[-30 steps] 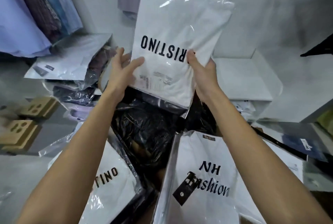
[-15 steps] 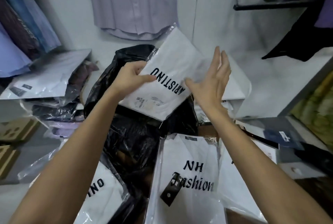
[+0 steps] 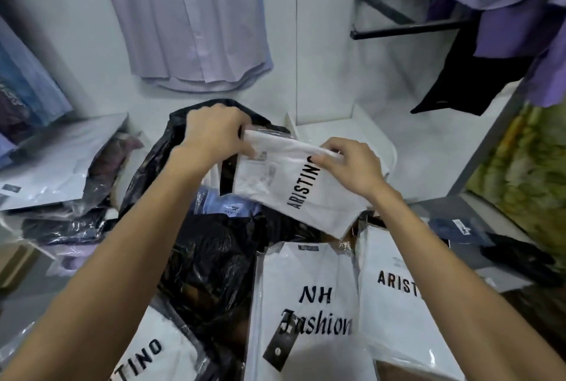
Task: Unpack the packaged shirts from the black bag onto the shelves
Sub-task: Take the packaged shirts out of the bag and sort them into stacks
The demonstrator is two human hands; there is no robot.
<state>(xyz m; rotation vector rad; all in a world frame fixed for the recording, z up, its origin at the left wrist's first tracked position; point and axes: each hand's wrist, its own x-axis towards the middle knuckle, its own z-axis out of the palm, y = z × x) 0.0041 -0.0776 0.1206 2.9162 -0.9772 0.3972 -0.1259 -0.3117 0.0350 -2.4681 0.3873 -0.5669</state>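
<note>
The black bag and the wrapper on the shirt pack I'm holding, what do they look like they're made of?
Black bag: thin plastic film, seemingly; it is crumpled with glossy highlights.
Shirt pack: clear glossy plastic sleeve, seemingly over white fabric; shiny creases show at its edges.

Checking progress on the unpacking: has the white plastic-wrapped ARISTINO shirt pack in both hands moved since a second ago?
Yes. The white plastic-wrapped ARISTINO shirt pack has come down from upright before the white wall to lie lower, tilted over the black bag.

A pale lilac shirt (image 3: pixel 196 22) hangs on the wall at 12 o'clock. A black rail (image 3: pixel 407 10) juts out at 1 o'clock, with purple clothes (image 3: pixel 517 28) and a black garment (image 3: pixel 459 80) draped at 2 o'clock. Blue shirts (image 3: pixel 27 86) hang at 9 o'clock
</note>
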